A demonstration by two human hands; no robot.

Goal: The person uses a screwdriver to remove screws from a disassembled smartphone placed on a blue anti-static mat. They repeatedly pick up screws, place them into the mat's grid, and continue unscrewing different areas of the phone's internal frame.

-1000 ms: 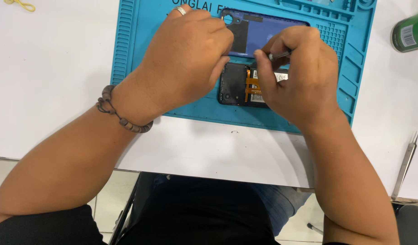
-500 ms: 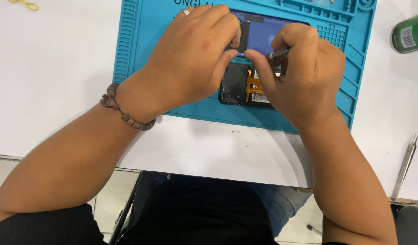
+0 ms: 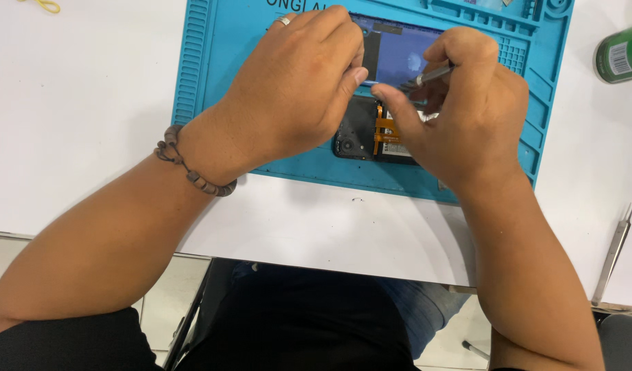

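A single head-worn camera looks steeply down and close, facing forward over the near edge of the white tabletop (image 3: 89,137) and the lap.

Both forearms are bare up to the elbow. The left hand (image 3: 288,96) wears a plain silver-coloured ring (image 3: 282,21) on one finger, and a bracelet of brown beads (image 3: 192,175) (rounded, some darker than others) circles the left wrist. The right hand (image 3: 460,110) carries no ring or band that shows. A dark short sleeve (image 3: 62,340) covers the left upper arm, and dark clothing with blue denim covers the lap.
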